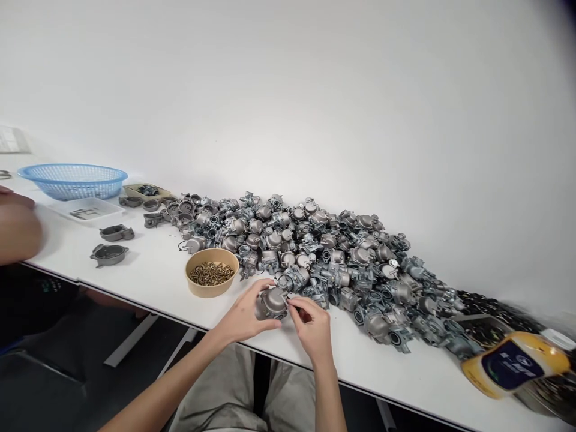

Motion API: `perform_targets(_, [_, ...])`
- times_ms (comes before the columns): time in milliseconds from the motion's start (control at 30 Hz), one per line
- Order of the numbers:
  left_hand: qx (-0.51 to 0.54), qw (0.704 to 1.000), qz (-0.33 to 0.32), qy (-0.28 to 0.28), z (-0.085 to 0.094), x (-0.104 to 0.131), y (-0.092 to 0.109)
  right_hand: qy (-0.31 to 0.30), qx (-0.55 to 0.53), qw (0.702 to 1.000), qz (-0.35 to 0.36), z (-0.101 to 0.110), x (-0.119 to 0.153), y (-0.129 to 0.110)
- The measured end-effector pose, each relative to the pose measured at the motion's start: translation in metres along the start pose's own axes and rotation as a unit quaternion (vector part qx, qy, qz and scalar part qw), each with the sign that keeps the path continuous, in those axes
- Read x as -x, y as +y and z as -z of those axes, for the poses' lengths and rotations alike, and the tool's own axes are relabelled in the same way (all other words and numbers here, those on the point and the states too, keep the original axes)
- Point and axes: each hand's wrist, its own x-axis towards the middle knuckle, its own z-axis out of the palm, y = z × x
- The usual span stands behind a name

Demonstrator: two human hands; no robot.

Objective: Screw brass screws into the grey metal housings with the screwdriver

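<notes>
Near the table's front edge, my left hand (246,313) is closed around a grey metal carburetor (272,302), its rounded bowl facing up. The fingertips of my right hand (311,324) are pinched together at the carburetor's right side. Whatever is between those fingertips is too small to make out. Left of my hands stands a round tan paper bowl (212,292) holding many small brass-coloured screws (210,274). Just beyond my hands spreads a large heap of similar carburetors (324,246).
Two loose float bowls (110,254) lie to the left, near a clear tray (85,210) and a blue mesh basket (74,180). Another person's arm (18,231) rests at the far left. A yellow bottle (513,365) and dark small parts (488,309) are at right.
</notes>
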Motion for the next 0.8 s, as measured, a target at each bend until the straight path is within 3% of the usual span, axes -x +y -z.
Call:
perform_targets(233, [0.118,0.990,0.057,-0.048,0.001,-0.006,0.006,-0.029,0.015,0.999,0.023,0.009,0.012,0.008])
perform_targets(367, [0.158,0.983,0.073,-0.063,0.004,-0.006,0.007,0.024,0.072,0.997,0.008,0.024,0.022,0.025])
perform_targets(467, [0.158,0.982,0.076,-0.071,0.001,-0.004,0.001,0.035,0.132,0.991,0.008,0.035,0.026,0.036])
perform_targets(600, [0.093,0.991,0.076,-0.061,-0.004,-0.001,-0.008,-0.003,0.194,0.981,-0.005,0.041,0.032,0.045])
perform_targets(700, [0.054,0.994,0.078,-0.057,-0.005,-0.001,-0.009,-0.036,0.205,0.978,-0.012,0.042,0.034,0.049])
perform_targets(800, [0.081,0.992,0.076,-0.064,-0.004,-0.003,-0.009,-0.046,0.184,0.982,-0.018,0.042,0.035,0.050])
